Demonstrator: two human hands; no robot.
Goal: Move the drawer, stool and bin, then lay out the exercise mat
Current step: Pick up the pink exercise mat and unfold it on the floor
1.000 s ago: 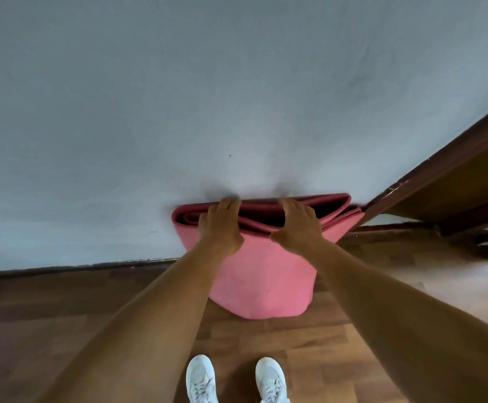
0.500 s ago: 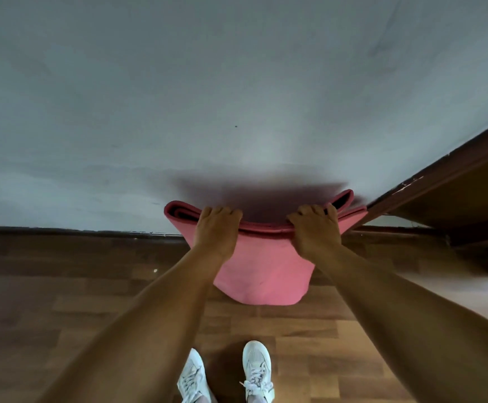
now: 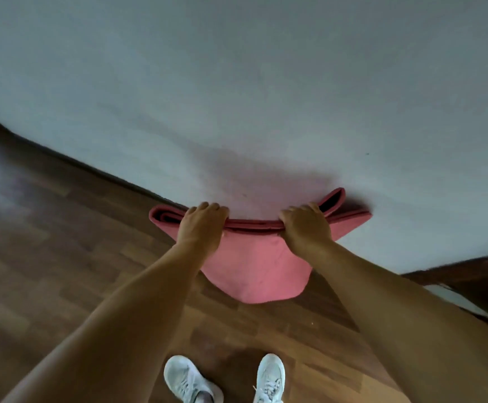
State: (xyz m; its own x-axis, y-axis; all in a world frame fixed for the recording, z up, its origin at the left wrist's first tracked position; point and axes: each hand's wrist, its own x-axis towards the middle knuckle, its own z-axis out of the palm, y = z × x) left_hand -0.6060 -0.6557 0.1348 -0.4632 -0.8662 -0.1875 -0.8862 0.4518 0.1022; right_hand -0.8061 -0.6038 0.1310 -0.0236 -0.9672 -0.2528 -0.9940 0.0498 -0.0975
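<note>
Pale grey wall (image 3: 237, 82) meets dark wooden plank floor (image 3: 48, 242); brown furniture (image 3: 475, 274) at right.

One head-worn wide-angle camera is looking forward and steeply down from the person's own height. It is facing a pale wall (image 3: 237, 82) filling the frame from 10 to 2 o'clock, with the horizon tilting down toward 4 o'clock. The wooden floor (image 3: 48, 257) is lying from 9 to 6 o'clock, and the white shoes (image 3: 192, 379) are sitting at 6 o'clock, directly beneath the lens. The forearms are running close in from the bottom edge. No second view is sharing the scene.
</note>
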